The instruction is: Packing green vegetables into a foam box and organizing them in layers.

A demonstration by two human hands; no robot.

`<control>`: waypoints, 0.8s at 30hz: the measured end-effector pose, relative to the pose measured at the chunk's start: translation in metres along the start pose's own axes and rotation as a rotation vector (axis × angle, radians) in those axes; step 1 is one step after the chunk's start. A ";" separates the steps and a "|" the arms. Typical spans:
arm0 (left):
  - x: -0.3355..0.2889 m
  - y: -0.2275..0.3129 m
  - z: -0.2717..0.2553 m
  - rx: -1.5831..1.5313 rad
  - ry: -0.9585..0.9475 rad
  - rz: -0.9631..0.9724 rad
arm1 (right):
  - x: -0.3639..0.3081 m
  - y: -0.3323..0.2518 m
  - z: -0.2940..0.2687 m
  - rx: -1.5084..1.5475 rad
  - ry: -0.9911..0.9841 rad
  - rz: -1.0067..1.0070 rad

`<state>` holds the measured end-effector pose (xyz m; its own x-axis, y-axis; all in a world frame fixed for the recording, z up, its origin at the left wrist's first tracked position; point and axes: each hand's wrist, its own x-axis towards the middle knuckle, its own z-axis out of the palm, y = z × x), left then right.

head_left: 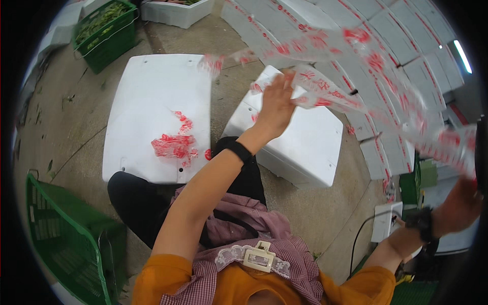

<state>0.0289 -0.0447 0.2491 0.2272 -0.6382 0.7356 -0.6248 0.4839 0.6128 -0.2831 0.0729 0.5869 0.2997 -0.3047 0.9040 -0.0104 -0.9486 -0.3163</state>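
Head camera view showed a long clear plastic tape strip with red print stretched in loose, twisted lengths above a white lidded foam box, which stood at an angle in front of the person. The left hand, a black band on its wrist, reached over that box near its far edge, fingers close together and pointing away. One length of the strip ran right from beside this hand; whether the fingers gripped it or only touched it, I could not tell. Another length reached left, its end above the corner of a second, larger-looking white foam box.

The right hand, with a dark band at the wrist, was raised at the far right, next to the strip's other end and a black object cut off by the picture's rim. How its fingers were closed, I could not tell.

On the left box's top lay a crumpled wad of red-printed clear film. A green plastic crate stood at lower left, another green crate filled with leafy greens at upper left, and white boxes with red markings were stacked at upper right.
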 end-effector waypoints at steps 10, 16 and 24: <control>-0.070 0.129 0.081 -0.729 -0.541 -0.058 | -0.265 0.060 -0.057 -1.434 -0.739 0.684; -0.080 0.128 0.073 -0.619 -1.097 -0.122 | -0.263 0.109 0.072 -0.450 -0.556 0.751; -0.035 -0.052 -0.016 -0.197 -0.516 -0.152 | -0.308 0.213 0.037 0.023 0.292 1.167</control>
<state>0.0657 -0.0382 0.1963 -0.1215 -0.8952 0.4289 -0.4514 0.4346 0.7793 -0.3424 -0.0321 0.2306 -0.1065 -0.9893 0.0999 -0.1136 -0.0877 -0.9896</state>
